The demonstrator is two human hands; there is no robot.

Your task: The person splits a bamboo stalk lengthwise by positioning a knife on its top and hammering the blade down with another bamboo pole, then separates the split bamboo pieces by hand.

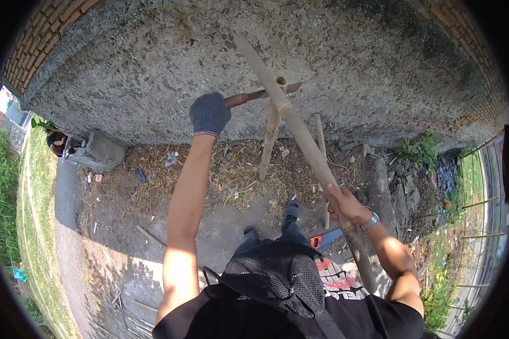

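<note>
In a dark grey knitted glove, my left hand [210,114] is closed round the handle of a machete [254,95]. The blade points right, and its tip shows just past a long bamboo pole [306,138] that crosses it. Bare and wearing a silver watch, my right hand [346,204] grips the pole's lower part. The pole slants from the wall at upper left down past my right side. Near the blade it crosses a bamboo stand [272,121] with a hollow top; whether blade and pole touch, I cannot tell.
A rough grey wall [169,68] rises ahead. A thinner bamboo leg [321,141] stands right of the stand. Beside my feet lies a handsaw [326,239] with an orange handle. Straw and litter cover the ground, and a concrete block [103,148] and a person [56,142] are at left.
</note>
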